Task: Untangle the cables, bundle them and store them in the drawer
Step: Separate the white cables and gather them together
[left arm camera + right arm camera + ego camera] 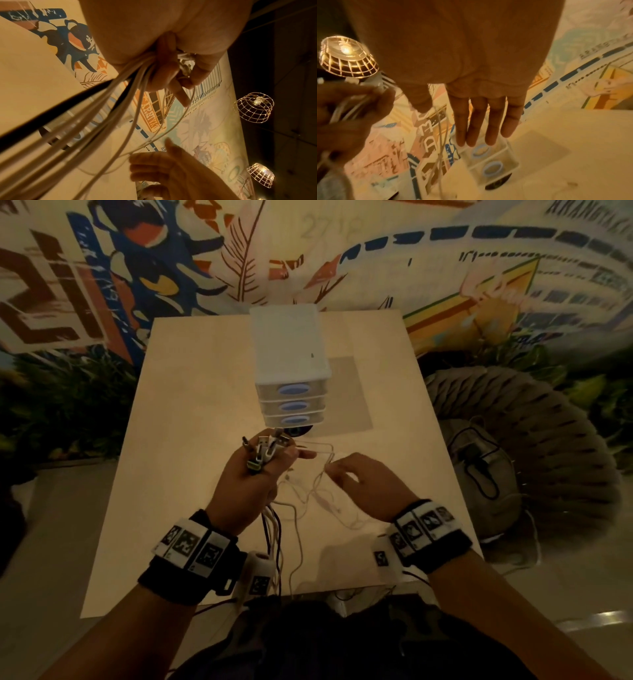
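Observation:
My left hand [253,474] is raised over the table and grips a bunch of white and black cables [274,529], their plugs [263,448] sticking up above the fist. In the left wrist view the cables [102,108] stream down out of the curled fingers [164,75]. A thin white cable [318,474] loops from that hand across to my right hand [363,481]. The right wrist view shows the right hand's fingers [481,121] straight, with the thin cable [440,135] hanging between thumb and index finger. The white three-drawer unit [291,371] stands just beyond, all drawers closed.
The pale table [191,405] ends at its front edge near my body, where cable ends hang over. A grey woven seat [513,440] with a black cord on it stands at the right. A painted wall rises behind. Wire-cage lamps [254,106] hang overhead.

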A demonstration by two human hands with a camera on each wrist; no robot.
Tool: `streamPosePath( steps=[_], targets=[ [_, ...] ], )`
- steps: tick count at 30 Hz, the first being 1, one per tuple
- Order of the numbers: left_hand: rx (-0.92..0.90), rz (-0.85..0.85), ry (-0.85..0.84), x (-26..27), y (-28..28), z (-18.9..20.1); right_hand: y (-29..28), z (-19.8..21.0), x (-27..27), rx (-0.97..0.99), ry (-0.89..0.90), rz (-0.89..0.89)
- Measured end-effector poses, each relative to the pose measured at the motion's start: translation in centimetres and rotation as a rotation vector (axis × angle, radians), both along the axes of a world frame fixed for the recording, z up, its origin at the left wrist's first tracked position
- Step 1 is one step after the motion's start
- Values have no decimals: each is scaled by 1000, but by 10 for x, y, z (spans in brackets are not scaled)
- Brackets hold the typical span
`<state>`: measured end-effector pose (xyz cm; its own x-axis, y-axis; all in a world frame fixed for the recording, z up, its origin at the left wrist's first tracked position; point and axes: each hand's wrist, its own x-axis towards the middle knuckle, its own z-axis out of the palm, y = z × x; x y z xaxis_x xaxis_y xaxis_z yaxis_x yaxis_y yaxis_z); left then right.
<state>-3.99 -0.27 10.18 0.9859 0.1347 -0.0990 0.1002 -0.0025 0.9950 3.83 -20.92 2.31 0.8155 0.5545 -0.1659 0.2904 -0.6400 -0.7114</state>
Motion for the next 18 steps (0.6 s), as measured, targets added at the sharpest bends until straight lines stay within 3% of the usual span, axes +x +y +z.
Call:
streamPosePath(
  steps=[3, 7, 10, 15, 18],
  targets=[
    [21, 19, 3, -1, 0, 1, 12, -18, -2, 40, 41, 27],
    [-44, 82, 3, -4, 9, -3, 2, -16, -3, 194, 26, -103],
    [28, 171, 22, -4, 14, -4, -18, -12, 0, 276, 0, -150],
    [66, 256, 57, -3, 14, -10, -41, -4, 12, 110, -225, -114],
    [72, 263, 43, -4, 10, -9, -50, 6, 23, 112, -284, -160]
  ],
)
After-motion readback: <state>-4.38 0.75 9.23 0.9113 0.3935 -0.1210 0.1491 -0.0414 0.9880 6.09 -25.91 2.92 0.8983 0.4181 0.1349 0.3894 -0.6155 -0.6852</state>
